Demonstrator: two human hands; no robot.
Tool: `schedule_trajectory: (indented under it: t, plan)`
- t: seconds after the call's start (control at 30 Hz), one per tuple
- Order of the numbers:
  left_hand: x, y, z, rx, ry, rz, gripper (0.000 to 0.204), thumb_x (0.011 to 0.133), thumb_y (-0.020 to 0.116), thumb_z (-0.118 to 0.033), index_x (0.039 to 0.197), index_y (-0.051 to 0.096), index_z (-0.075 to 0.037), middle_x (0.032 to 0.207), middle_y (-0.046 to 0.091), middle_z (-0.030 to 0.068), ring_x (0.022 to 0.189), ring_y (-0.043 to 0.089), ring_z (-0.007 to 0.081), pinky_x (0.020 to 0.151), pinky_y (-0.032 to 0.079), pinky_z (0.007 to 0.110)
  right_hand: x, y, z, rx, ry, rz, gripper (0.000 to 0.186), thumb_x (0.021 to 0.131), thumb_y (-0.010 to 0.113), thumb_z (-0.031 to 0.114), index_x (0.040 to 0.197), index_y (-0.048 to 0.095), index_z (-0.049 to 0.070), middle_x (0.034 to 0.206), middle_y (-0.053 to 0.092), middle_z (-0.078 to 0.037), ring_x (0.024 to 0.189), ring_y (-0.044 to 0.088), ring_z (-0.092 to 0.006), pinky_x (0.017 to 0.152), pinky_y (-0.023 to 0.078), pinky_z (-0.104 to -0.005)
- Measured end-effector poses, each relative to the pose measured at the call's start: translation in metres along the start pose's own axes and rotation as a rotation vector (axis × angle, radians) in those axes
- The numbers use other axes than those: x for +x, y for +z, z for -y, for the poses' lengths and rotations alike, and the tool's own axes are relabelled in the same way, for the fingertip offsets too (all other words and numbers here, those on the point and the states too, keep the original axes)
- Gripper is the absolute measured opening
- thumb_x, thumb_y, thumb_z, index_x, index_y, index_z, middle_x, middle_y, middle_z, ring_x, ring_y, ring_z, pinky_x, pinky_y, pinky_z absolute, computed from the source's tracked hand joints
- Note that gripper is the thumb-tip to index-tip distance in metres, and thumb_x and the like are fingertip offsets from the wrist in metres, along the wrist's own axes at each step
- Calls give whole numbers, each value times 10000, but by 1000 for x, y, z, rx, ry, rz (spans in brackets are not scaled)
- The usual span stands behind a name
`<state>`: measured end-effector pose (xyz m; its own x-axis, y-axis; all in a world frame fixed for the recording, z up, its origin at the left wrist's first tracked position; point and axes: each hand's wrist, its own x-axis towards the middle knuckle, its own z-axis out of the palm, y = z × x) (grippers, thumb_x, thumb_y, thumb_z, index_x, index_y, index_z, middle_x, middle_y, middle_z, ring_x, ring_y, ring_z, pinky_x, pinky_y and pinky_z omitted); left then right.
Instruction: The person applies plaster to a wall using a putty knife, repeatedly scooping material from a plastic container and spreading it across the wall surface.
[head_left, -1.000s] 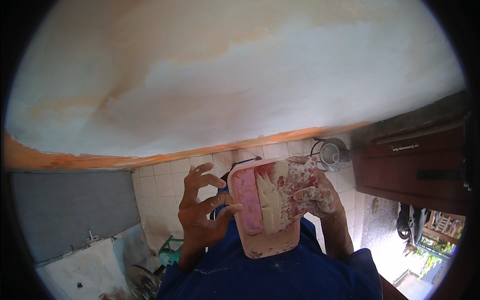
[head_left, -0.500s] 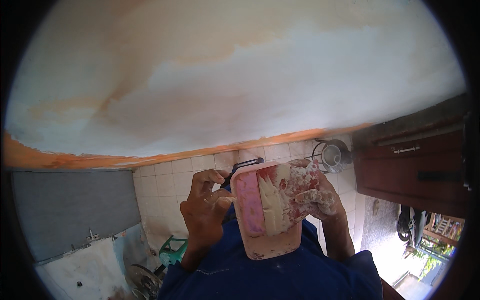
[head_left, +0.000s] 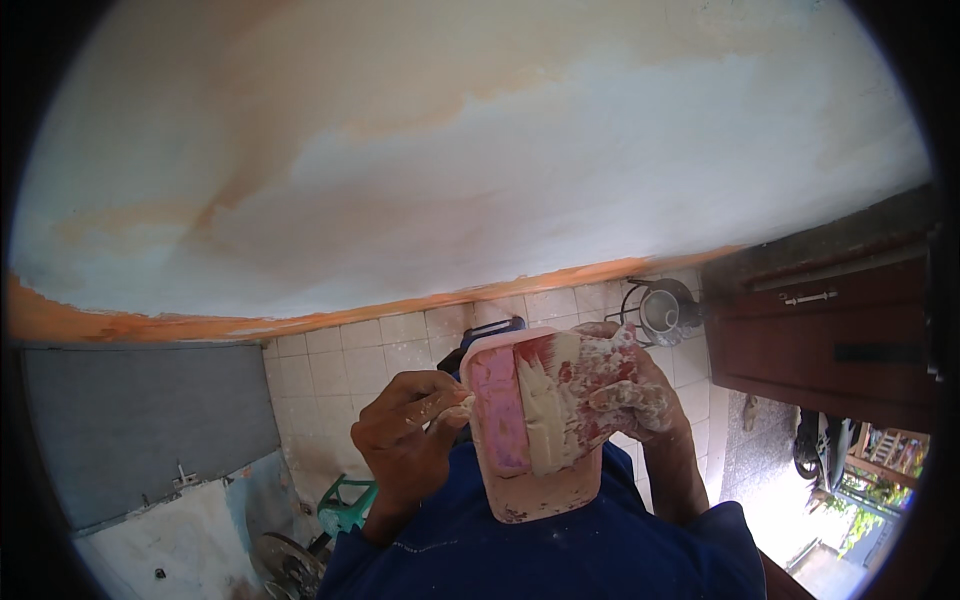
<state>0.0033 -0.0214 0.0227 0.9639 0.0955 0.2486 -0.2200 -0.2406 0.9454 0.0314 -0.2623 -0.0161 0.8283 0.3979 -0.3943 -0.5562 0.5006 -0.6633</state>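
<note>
My right hand (head_left: 640, 398), crusted with white putty, grips a red putty spreader (head_left: 580, 395) against a pink plastic tray (head_left: 545, 492). Its thumb lies over the putty-smeared red face, and its other fingers are partly hidden behind. A thick cream band of putty (head_left: 545, 415) runs along the spreader's edge. Beside it, inside the tray's rim, shows a pink-violet strip (head_left: 498, 410). My left hand (head_left: 410, 430) is closed at the tray's left side, thumb and fingertips pinched together close to the rim. Whether anything is between those fingertips is too small to tell.
A wall (head_left: 480, 180) patched white over orange rises in front. Below are a tiled surface (head_left: 330, 375), a pot-like round vessel (head_left: 665, 312) on a stand, a green plastic stool (head_left: 347, 503) and a dark red door (head_left: 820, 345). A grey panel (head_left: 150, 420) stands at left.
My left hand's fingers have closed from a spread curl into a pinch beside the tray. The tray and spreader in my right hand have hardly moved.
</note>
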Motion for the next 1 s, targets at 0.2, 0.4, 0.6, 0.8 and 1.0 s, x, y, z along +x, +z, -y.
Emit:
schedule_trajectory:
  t: [0.2,0.4,0.6,0.8,1.0]
  plan:
    - [5,1,2,-41,84,67,253,685,720,70,925,682,2,837,646,132,758,634,169,610,500,253,0,0,4,24,-11,49,633,670,660,-116,1255,443,-10,1145,566,-114,1036,588,-198,823,536,-298]
    - [5,4,2,-175,-82,67,341,741,689,45,1074,617,34,813,637,115,745,609,152,665,492,269,1,-3,2,53,-39,70,635,677,664,-110,1263,441,-11,1152,567,-108,1041,589,-197,832,534,-302]
    - [5,4,10,-315,-260,-38,445,792,648,10,1216,520,45,811,640,115,762,607,149,719,498,273,1,0,2,46,-22,-21,701,582,631,-138,1244,421,-39,1104,590,-166,987,617,-235,802,535,-318]
    - [4,-2,16,-433,-351,-40,446,798,662,27,1216,512,64,890,656,159,869,638,177,789,533,292,0,3,5,36,-10,-50,706,578,615,-143,1247,413,-48,1112,587,-175,991,616,-240,803,534,-315]
    - [2,-6,23,-531,-406,-36,434,770,655,70,1186,532,69,908,655,168,866,648,192,800,547,319,0,3,4,22,1,-36,680,599,628,-119,1242,423,-36,1111,580,-151,1006,603,-227,825,527,-318]
